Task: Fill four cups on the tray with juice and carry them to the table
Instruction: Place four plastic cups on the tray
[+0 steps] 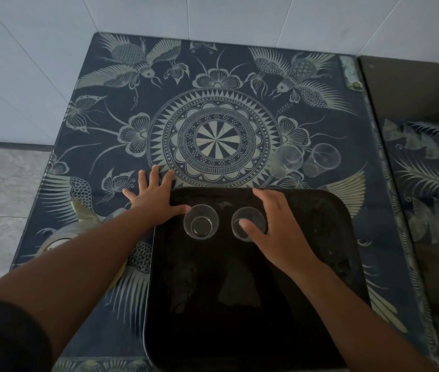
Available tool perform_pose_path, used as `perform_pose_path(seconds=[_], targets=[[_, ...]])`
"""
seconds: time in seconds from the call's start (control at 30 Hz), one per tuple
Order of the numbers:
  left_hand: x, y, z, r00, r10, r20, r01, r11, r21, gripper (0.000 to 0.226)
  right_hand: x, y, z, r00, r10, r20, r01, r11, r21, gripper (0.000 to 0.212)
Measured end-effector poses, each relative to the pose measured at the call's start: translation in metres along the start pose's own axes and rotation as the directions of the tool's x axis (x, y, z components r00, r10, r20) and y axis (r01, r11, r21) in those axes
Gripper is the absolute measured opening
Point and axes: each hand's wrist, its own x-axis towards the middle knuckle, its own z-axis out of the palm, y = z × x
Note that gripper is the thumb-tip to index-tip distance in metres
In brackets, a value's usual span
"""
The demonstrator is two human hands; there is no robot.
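A black tray [307, 251] lies on a patterned blue cloth. Two clear empty cups stand upright near its far edge: the left cup [201, 222] and the right cup [248, 223]. My right hand [274, 224] grips the right cup, thumb over its rim and fingers round its far side. My left hand [154, 196] lies flat with spread fingers at the tray's far left corner, thumb close to the left cup. Two more clear empty cups [286, 161] [320, 159] stand on the cloth beyond the tray, to the right.
The cloth-covered table [213, 103] stands against a white tiled wall. A metal object [60, 237] sits at the table's left edge, partly under my left forearm. Another surface with a patterned cloth [428, 178] adjoins on the right. No juice container is in view.
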Motion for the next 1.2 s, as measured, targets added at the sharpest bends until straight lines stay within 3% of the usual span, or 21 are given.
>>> perform_pose_path(seconds=[0.17,0.4,0.67,0.9,1.2], targets=[[0.001,0.000,0.001,1.000,0.000,-0.009,0.000,1.000,-0.007,0.111,0.032,0.013,-0.029,0.995,-0.004,-0.095,-0.003,0.998,-0.066,0.060],[0.006,-0.001,0.005,0.999,-0.019,-0.028,0.020,1.000,0.007,0.111,0.083,0.039,-0.058,0.983,0.010,-0.184,-0.037,0.989,-0.141,0.074],[0.007,-0.003,0.006,0.999,-0.031,-0.044,0.031,1.000,-0.001,0.114,0.116,0.061,-0.054,0.986,0.074,-0.148,-0.102,0.976,-0.192,0.082],[0.006,-0.003,0.006,0.998,-0.035,-0.044,0.035,0.999,-0.008,0.114,0.121,0.070,-0.044,0.979,0.184,-0.091,-0.195,0.972,-0.135,0.087],[0.004,-0.002,0.005,0.998,-0.037,-0.050,0.037,0.999,-0.011,0.111,0.119,0.073,-0.046,0.981,0.157,-0.110,-0.169,0.979,-0.110,0.080]])
